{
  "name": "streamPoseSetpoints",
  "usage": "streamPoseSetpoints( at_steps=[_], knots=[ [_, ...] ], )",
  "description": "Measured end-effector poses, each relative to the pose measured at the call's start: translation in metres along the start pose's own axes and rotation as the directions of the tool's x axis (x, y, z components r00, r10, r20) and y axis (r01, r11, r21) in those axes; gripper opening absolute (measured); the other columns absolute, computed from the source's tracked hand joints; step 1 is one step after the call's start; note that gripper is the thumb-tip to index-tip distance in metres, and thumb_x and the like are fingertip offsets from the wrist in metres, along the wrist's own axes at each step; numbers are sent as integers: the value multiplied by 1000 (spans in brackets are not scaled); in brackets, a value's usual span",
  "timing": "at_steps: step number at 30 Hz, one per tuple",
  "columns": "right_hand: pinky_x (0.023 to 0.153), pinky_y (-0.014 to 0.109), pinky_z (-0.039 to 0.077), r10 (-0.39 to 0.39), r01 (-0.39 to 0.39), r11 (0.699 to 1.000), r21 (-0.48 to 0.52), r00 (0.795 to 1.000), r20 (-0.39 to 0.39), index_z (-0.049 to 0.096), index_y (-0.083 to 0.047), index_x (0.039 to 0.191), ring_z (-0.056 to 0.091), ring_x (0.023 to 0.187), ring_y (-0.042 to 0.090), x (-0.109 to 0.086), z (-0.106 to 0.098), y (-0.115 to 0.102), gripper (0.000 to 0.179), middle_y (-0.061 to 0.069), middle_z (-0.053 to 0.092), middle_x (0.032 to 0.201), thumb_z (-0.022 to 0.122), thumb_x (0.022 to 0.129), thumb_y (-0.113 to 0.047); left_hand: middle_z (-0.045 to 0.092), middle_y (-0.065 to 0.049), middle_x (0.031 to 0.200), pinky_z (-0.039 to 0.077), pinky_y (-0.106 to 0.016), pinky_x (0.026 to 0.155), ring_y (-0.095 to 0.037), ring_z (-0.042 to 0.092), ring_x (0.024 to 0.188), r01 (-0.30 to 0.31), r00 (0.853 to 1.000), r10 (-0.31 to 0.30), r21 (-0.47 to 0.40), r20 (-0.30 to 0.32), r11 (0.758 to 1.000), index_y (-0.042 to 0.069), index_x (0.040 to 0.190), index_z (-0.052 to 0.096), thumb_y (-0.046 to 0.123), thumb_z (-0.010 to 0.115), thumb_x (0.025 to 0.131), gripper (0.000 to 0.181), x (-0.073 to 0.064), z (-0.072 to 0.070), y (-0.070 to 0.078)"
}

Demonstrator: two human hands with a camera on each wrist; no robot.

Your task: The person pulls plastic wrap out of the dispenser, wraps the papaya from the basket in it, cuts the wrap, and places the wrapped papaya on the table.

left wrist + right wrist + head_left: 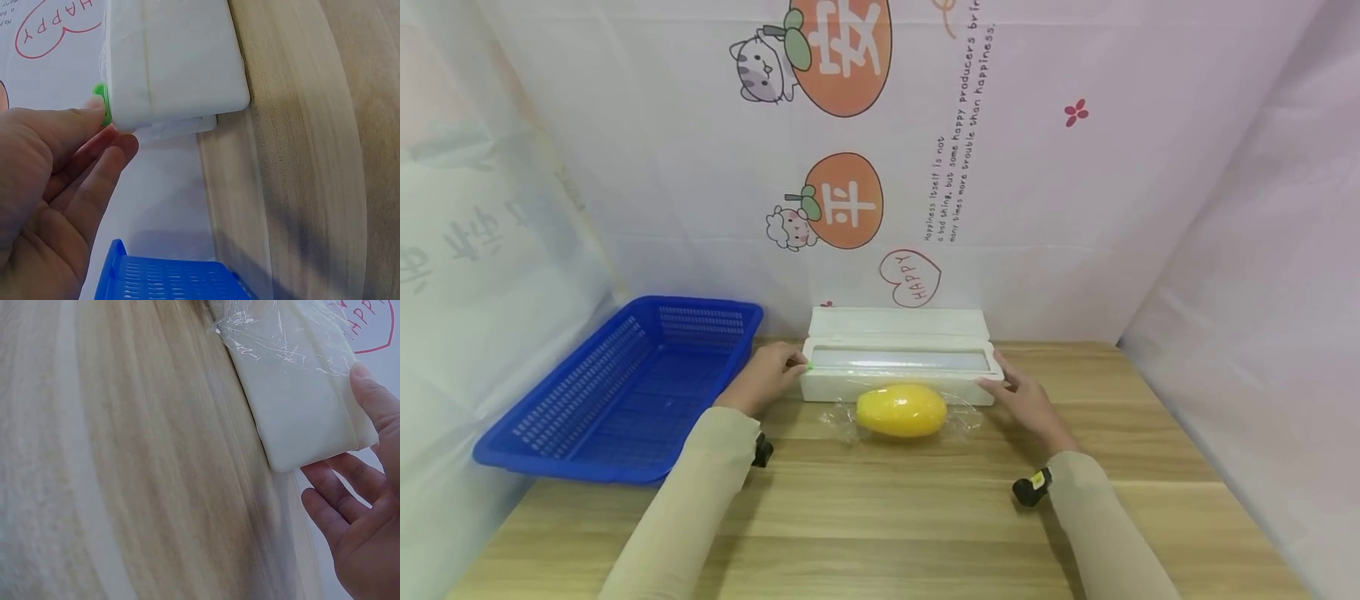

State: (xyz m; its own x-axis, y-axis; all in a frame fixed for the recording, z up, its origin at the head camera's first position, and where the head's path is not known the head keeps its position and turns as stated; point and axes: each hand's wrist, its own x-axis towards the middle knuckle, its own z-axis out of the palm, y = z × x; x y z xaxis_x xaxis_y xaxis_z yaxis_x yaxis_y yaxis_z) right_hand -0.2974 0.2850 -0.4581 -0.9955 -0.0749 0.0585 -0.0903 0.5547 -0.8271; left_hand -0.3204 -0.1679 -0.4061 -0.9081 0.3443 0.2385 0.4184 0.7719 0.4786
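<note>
A white cling film box (827, 388) stands on the table with its lid (898, 322) raised at the back. In front of it lies a smooth yellow oval fruit (901, 410), with clear film (962, 422) spread round it and up over the box's front. My left hand (767, 377) is at the box's left end, pinching a small green slider (105, 105) on its edge between thumb and fingers. At the opposite end my right hand (1026, 404) grips the box's corner, thumb on one face and fingers round the end.
To the left, a blue plastic basket (617, 477) with slotted sides sits close beside the left forearm. Behind the box rises a white printed curtain (1015, 208), with more curtain along both sides. The wooden table (880, 517) extends toward me.
</note>
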Motion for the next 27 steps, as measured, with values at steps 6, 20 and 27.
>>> streamPoseSetpoints(
  at_steps=[6, 20, 27],
  knots=[
    [96, 50, 48, -4, 4, 1000, 13, 1000, 7, 19, -31, 160, 58, 113, 34, -1, 0, -1, 83, 22, 39, 153, 63, 94, -56, 70, -14, 107, 55, -43, 88, -28, 66, 99, 51, 999, -51, -20, 10, 998, 0, 107, 72, 13, 66, 98, 17, 0, -1, 1],
    [99, 56, 46, -33, 32, 999, 17, 997, 74, 10, -26, 162, 54, 119, 41, -5, -3, -9, 81, 27, 38, 152, 58, 100, -48, 69, -16, 116, 54, -45, 90, -29, 67, 104, 73, 997, -74, -72, -15, 995, 0, 116, 71, 13, 65, 97, 24, 1, 3, -1],
    [103, 68, 36, -119, 111, 990, 89, 988, 95, 8, -23, 162, 41, 132, 50, -8, -3, -12, 80, 24, 27, 158, 58, 102, -39, 66, -18, 121, 52, -48, 95, -32, 63, 110, 56, 998, -58, -78, -14, 995, 0, 127, 67, 14, 67, 94, 36, -1, 1, 1]
  ],
)
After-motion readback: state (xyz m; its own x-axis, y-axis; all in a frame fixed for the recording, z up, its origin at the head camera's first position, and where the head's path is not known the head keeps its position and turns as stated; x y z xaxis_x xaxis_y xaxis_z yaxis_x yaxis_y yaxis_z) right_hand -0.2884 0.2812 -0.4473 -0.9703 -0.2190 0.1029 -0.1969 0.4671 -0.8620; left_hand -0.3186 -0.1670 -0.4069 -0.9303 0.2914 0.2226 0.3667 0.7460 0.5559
